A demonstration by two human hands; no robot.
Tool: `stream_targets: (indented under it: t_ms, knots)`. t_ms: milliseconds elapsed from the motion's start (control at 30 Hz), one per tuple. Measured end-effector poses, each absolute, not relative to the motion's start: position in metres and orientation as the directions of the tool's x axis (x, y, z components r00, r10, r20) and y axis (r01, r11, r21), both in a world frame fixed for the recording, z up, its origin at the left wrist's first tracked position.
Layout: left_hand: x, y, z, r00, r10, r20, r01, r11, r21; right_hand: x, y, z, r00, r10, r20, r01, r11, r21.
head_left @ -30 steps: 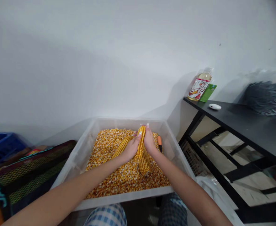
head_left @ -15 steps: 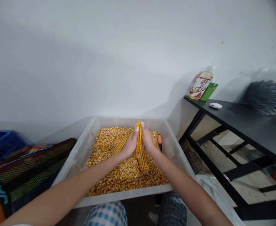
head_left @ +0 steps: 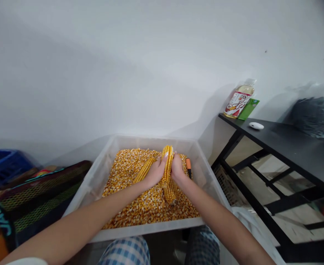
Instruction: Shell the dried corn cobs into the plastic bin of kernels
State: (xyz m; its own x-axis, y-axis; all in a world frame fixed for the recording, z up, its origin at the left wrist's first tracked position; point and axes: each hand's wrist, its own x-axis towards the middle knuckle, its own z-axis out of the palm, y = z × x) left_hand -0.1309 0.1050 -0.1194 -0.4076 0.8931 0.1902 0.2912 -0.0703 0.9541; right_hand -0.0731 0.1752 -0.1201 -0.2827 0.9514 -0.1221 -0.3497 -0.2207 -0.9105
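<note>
The left hand [head_left: 155,173] and the right hand [head_left: 179,170] close from either side on an ear of dried corn [head_left: 166,161], held nearly upright between the palms. The left fingers [head_left: 164,159] curl across the front of the ear; the right fingers [head_left: 174,161] press against its right side. The grip is narrow, with no gap visible between fingers and kernels. The top of the ear projects just above the fingertips. A cob section [head_left: 171,192] continues below the hands and reaches the grain; it cannot be determined whether this is the same ear or a separate one.

Left of the left fingers, a second ear of corn [head_left: 144,170] lies tilted on the loose corn kernels [head_left: 151,209]. Just right of the right fingers, an orange-handled tool [head_left: 188,164] stands among the kernels, near the wall of the clear plastic tote [head_left: 151,232] that contains them. Checked trousers [head_left: 126,252] show below the tote's near rim.

Farther left are a dark woven mesh bag [head_left: 40,198] and a blue plastic crate [head_left: 4,167]. Farther right, a black table [head_left: 289,151] carries a labelled bottle [head_left: 238,102], a green packet [head_left: 247,109], a small white object [head_left: 256,126] and a dark grey bag [head_left: 316,117] — all well apart from the hands, below a white wall [head_left: 123,66].
</note>
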Motion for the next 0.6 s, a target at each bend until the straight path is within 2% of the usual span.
stream_targets:
  t_ms: [100, 167, 267, 367, 467, 533, 600]
  knots:
    - [-0.135, 0.108, -0.119, -0.415, 0.897, 0.152, 0.222, -0.062, 0.973, -0.075, 0.169, -0.114, -0.406, 0.913, -0.050, -0.378, -0.218, -0.900]
    - [-0.138, 0.109, -0.118, -0.461, 0.878, 0.126, 0.179, -0.047, 0.983, -0.076, 0.163, -0.110, -0.461, 0.887, 0.035, -0.382, -0.163, -0.910]
    - [-0.140, 0.109, -0.115, -0.507, 0.853, 0.127, 0.161, -0.051, 0.986, -0.077, 0.156, -0.109, -0.433, 0.895, 0.110, -0.357, -0.058, -0.932]
    - [-0.139, 0.107, -0.114, -0.491, 0.859, 0.143, 0.172, -0.065, 0.983, -0.076, 0.156, -0.113, -0.367, 0.925, 0.102, -0.309, -0.017, -0.951]
    - [-0.138, 0.108, -0.117, -0.482, 0.869, 0.113, 0.157, -0.041, 0.987, -0.077, 0.160, -0.119, -0.312, 0.950, 0.020, -0.337, -0.092, -0.937]
    - [-0.139, 0.111, -0.118, -0.492, 0.867, 0.082, 0.119, -0.027, 0.993, -0.078, 0.162, -0.119, -0.333, 0.943, -0.013, -0.383, -0.147, -0.912]
    - [-0.142, 0.115, -0.120, -0.509, 0.858, 0.072, 0.065, -0.045, 0.997, -0.079, 0.160, -0.115, -0.399, 0.917, 0.023, -0.397, -0.151, -0.905]
